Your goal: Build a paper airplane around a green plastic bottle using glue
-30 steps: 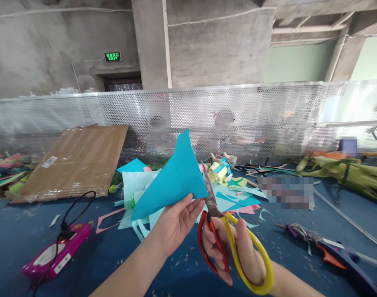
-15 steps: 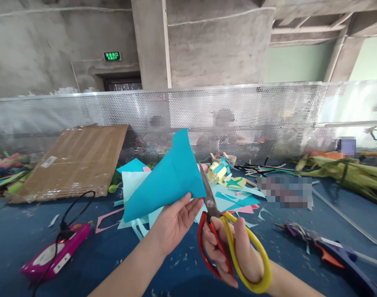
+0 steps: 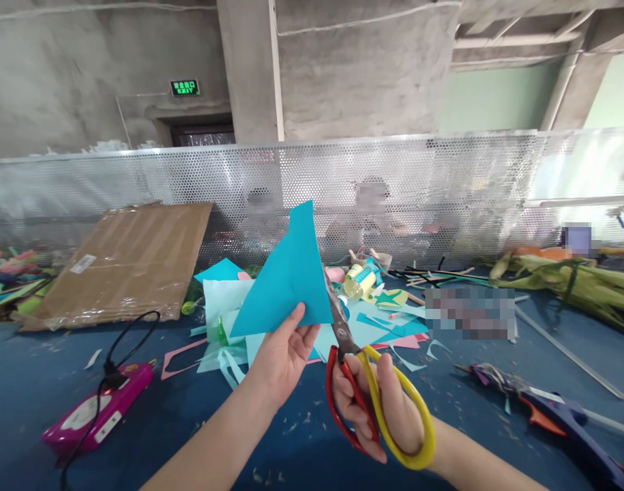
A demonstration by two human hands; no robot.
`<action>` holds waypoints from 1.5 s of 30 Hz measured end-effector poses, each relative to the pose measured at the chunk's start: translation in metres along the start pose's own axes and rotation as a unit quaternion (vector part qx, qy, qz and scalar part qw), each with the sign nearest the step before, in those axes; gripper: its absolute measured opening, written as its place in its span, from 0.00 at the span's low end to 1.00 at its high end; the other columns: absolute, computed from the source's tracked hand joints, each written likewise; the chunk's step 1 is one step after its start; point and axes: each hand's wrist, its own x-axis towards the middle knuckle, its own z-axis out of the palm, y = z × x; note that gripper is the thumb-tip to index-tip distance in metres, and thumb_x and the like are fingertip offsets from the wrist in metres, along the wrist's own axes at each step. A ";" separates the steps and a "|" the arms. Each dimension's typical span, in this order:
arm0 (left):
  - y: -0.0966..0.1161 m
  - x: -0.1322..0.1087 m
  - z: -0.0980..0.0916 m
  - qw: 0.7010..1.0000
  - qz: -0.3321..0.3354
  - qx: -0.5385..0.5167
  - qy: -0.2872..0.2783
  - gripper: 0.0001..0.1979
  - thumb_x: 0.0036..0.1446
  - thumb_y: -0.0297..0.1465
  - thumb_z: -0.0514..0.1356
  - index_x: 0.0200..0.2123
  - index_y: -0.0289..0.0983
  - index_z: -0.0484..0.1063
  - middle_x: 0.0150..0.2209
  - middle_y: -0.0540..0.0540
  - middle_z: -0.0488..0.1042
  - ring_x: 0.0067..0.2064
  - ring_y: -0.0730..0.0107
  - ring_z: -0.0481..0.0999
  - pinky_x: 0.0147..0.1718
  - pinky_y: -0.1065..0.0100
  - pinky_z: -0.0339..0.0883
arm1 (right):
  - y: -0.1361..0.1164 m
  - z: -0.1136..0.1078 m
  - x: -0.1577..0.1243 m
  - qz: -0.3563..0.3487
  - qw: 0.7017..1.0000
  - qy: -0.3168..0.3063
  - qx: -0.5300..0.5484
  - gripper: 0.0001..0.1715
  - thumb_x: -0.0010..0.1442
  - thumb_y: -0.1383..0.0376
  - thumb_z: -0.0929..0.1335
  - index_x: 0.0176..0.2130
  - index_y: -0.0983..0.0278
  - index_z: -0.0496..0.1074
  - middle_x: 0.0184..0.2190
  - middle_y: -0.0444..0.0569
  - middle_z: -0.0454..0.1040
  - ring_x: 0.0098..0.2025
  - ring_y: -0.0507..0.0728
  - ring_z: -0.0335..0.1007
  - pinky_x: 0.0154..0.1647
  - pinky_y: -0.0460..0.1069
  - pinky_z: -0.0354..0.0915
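My left hand point(image 3: 288, 354) pinches a sheet of blue paper point(image 3: 291, 279) by its lower edge, thumb in front and fingers behind. The paper stands raised above the table, its top narrowing to a blunt tip. In my right hand point(image 3: 380, 402) is a pair of scissors point(image 3: 345, 333) with one red and one yellow handle; thumb and fingers sit in the loops. The blades point up along the paper's right edge and look nearly closed; whether they touch the paper I cannot tell. Pale blue paper sheets point(image 3: 222, 300) and offcuts lie behind my hands.
At left are a magenta power strip point(image 3: 99, 409) with a black plug and a leaning cardboard sheet point(image 3: 122, 266). A glue gun point(image 3: 537, 402) lies at right, near corn husks point(image 3: 572, 290). A yellow bottle point(image 3: 357, 281) lies behind the scissors. A perforated metal screen point(image 3: 312, 174) bounds the back.
The blue paper has turned in my left hand, its left corner swinging up and to the right. Both hands have shifted slightly left, the scissors staying by the right edge.
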 end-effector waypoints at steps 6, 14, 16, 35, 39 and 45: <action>0.001 -0.002 0.001 1.000 -0.016 -0.009 0.007 0.11 0.58 0.17 0.56 0.41 0.33 0.72 0.34 0.44 0.80 0.31 0.69 0.80 0.29 0.71 0.78 | 0.007 -0.005 -0.001 -0.069 0.996 -0.047 0.009 0.41 0.52 0.31 0.50 0.32 0.63 0.60 0.20 0.38 0.56 0.15 0.44 0.50 0.12 0.40 0.55; -0.003 -0.005 -0.002 0.998 -0.063 0.001 -0.032 0.13 0.60 0.18 0.55 0.47 0.32 0.70 0.31 0.45 0.80 0.30 0.69 0.80 0.29 0.70 0.78 | -0.008 0.002 -0.004 -0.081 0.995 -0.053 0.005 0.39 0.50 0.30 0.54 0.30 0.62 0.60 0.20 0.39 0.55 0.18 0.47 0.50 0.13 0.42 0.55; -0.004 -0.005 -0.003 0.996 -0.074 0.007 -0.040 0.13 0.61 0.19 0.55 0.48 0.32 0.70 0.29 0.45 0.80 0.28 0.70 0.80 0.28 0.71 0.78 | -0.004 0.000 -0.003 -0.099 0.993 -0.058 0.018 0.39 0.51 0.30 0.53 0.31 0.62 0.60 0.20 0.39 0.56 0.17 0.47 0.50 0.12 0.41 0.55; -0.003 -0.002 -0.003 0.995 -0.076 -0.001 -0.058 0.13 0.62 0.19 0.53 0.48 0.31 0.71 0.29 0.46 0.80 0.29 0.70 0.81 0.29 0.71 0.78 | -0.005 0.003 -0.002 -0.078 0.991 -0.075 0.073 0.41 0.47 0.28 0.54 0.30 0.63 0.59 0.18 0.37 0.57 0.13 0.44 0.50 0.09 0.40 0.56; -0.005 -0.004 -0.004 0.995 -0.078 0.023 -0.052 0.11 0.62 0.20 0.53 0.45 0.30 0.71 0.28 0.45 0.80 0.26 0.70 0.80 0.28 0.71 0.77 | -0.008 0.004 -0.005 -0.081 0.991 -0.084 0.072 0.41 0.48 0.29 0.53 0.31 0.62 0.59 0.20 0.39 0.58 0.16 0.46 0.53 0.11 0.41 0.58; -0.005 -0.006 -0.001 0.994 -0.094 0.044 -0.043 0.08 0.63 0.21 0.53 0.38 0.30 0.72 0.30 0.44 0.80 0.26 0.69 0.80 0.28 0.71 0.77 | -0.012 0.004 -0.005 -0.039 0.991 -0.078 0.103 0.42 0.47 0.28 0.51 0.29 0.62 0.60 0.19 0.39 0.57 0.15 0.46 0.52 0.10 0.40 0.59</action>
